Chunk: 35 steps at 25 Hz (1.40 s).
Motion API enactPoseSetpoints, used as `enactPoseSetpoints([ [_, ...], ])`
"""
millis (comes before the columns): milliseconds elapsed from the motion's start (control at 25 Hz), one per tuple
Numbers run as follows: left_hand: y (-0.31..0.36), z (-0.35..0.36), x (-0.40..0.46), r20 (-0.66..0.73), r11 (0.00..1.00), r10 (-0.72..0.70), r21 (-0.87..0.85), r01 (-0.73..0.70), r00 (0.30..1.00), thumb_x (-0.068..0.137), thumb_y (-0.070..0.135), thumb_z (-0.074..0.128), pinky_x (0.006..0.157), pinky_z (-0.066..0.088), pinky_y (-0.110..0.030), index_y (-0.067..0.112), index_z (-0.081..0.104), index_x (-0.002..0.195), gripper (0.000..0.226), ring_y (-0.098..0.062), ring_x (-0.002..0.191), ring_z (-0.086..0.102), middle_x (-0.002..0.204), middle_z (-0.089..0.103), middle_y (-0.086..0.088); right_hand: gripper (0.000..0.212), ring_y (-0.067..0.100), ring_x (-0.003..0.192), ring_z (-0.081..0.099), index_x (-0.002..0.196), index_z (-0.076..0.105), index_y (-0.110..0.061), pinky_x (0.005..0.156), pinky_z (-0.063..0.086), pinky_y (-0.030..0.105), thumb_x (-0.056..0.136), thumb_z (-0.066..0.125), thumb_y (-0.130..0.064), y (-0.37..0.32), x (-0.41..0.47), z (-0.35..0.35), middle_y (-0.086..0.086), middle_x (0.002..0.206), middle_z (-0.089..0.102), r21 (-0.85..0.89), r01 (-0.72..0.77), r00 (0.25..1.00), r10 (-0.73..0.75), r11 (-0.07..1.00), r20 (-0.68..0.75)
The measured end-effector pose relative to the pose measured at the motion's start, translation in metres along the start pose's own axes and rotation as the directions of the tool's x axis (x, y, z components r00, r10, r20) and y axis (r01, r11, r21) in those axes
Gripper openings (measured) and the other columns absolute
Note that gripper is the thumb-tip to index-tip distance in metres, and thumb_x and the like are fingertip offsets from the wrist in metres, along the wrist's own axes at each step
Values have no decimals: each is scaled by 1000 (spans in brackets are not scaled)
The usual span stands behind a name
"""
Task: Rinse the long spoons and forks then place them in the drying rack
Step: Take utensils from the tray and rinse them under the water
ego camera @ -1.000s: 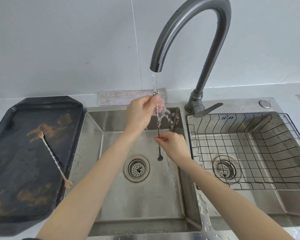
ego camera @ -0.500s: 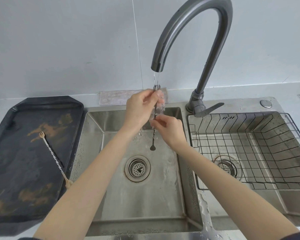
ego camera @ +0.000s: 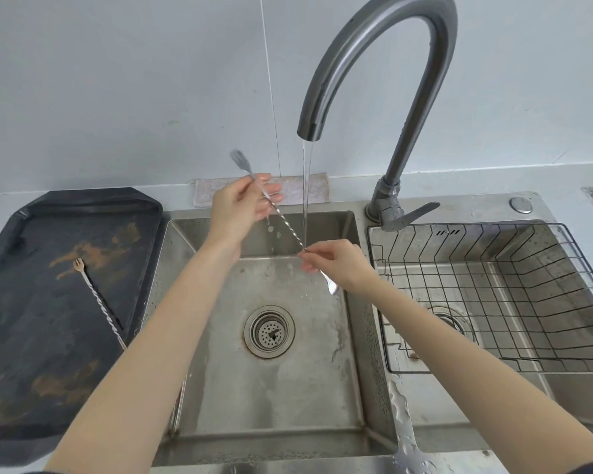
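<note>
A long twisted metal spoon-fork (ego camera: 286, 223) slants across the left sink basin, fork end up at the left, spoon end down at the right. My left hand (ego camera: 242, 205) pinches it near the fork end. My right hand (ego camera: 338, 265) pinches it near the spoon end, whose bowl pokes out below the fingers. The water stream (ego camera: 306, 193) falls from the faucet onto the twisted stem just by my right fingertips. A second long twisted fork (ego camera: 98, 302) lies on the dark tray (ego camera: 31, 336) at the left. The wire drying rack (ego camera: 493, 295) sits in the right basin and holds nothing.
The tall grey faucet (ego camera: 391, 80) arches over the left basin (ego camera: 220, 388), its lever pointing right. A drain strainer (ego camera: 269, 331) sits in the basin floor. A folded cloth (ego camera: 288, 191) lies against the wall behind the sink. Water pools on the divider between basins.
The utensil went from hanging upright under the stream to slanting. My left hand moved left with the fork end; my right hand moved right and down along the stem.
</note>
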<state>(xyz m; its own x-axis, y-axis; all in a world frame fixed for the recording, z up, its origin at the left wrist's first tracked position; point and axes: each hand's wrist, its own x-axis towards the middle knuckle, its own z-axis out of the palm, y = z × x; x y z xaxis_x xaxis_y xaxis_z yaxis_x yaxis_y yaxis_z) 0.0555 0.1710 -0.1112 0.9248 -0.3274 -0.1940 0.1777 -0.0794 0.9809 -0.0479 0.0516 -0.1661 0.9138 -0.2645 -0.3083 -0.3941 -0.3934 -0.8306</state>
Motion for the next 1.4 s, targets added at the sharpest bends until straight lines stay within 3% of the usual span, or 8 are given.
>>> enactPoseSetpoints([
  [160, -4, -33, 10, -53, 965, -142, -231, 126, 988, 99, 17, 39, 70, 53, -15, 13, 55, 101, 17, 2, 66, 68, 91, 64, 4, 17, 18, 83, 68, 94, 65, -23, 85, 54, 31, 87, 53, -13, 4, 1, -11, 0, 84, 71, -24, -16, 984, 20, 1000, 178],
  [320, -17, -63, 20, -126, 855, -293, -479, 201, 948, 99, 14, 39, 90, 47, -25, 15, 53, 82, 22, -8, 94, 63, 82, 65, 3, 22, 1, 81, 67, 108, 61, -21, 81, 52, 12, 89, 57, -12, 2, -3, -29, -2, 94, 70, 344, -102, 958, -1, 933, 287],
  [600, -66, -68, 7, -78, 607, -550, -721, 334, 832, 96, 10, 44, 98, 46, -17, 5, 55, 78, 23, -10, 87, 64, 45, 70, -1, 24, -2, 76, 69, 94, 64, -21, 73, 53, 10, 87, 55, 0, -12, 7, -24, -10, 79, 73, 677, -20, 992, -70, 736, 106],
  [840, -88, -58, -10, -2, 510, -668, -730, 456, 744, 93, 11, 51, 42, 56, -20, 2, 56, 73, 22, -12, 37, 66, 41, 67, -6, 12, 1, 61, 61, 80, 67, -22, 62, 51, 13, 89, 59, -20, -30, 13, -14, -10, 65, 67, 628, 49, 991, 39, 776, -125],
  [1080, -104, -31, -21, 47, 532, -741, -567, 629, 669, 94, 19, 49, 34, 50, -17, 6, 53, 67, 30, -9, 29, 60, 34, 62, -2, 18, -5, 52, 63, 103, 63, -3, 57, 53, 8, 93, 49, -8, -49, 19, -12, -3, 74, 62, 543, 148, 971, -16, 826, -239],
  [1200, -103, -23, -21, -8, 680, -718, -225, 698, 696, 96, 27, 45, 41, 49, -17, 14, 48, 64, 35, -3, 27, 56, 43, 59, 5, 24, -5, 49, 63, 110, 60, 2, 62, 55, 9, 94, 46, -6, -51, 19, -13, -1, 71, 62, 463, 167, 955, -26, 870, -296],
  [1320, -86, -10, -22, -45, 833, -422, 374, 408, 905, 96, 26, 44, 78, 55, -30, 13, 58, 78, 26, -12, 63, 66, 77, 62, -4, 18, 2, 54, 61, 100, 65, -4, 77, 59, 29, 92, 51, -12, -55, 19, -17, -3, 68, 62, 372, 155, 938, -18, 915, -346],
  [1400, -60, 4, -26, 48, 880, -156, 461, 117, 987, 95, 23, 47, 95, 46, -21, 10, 60, 109, 23, -12, 96, 57, 105, 61, 1, 15, 8, 58, 60, 96, 67, -6, 86, 57, 42, 89, 56, -14, -58, 18, -18, -4, 65, 62, 309, 157, 932, -37, 938, -362],
])
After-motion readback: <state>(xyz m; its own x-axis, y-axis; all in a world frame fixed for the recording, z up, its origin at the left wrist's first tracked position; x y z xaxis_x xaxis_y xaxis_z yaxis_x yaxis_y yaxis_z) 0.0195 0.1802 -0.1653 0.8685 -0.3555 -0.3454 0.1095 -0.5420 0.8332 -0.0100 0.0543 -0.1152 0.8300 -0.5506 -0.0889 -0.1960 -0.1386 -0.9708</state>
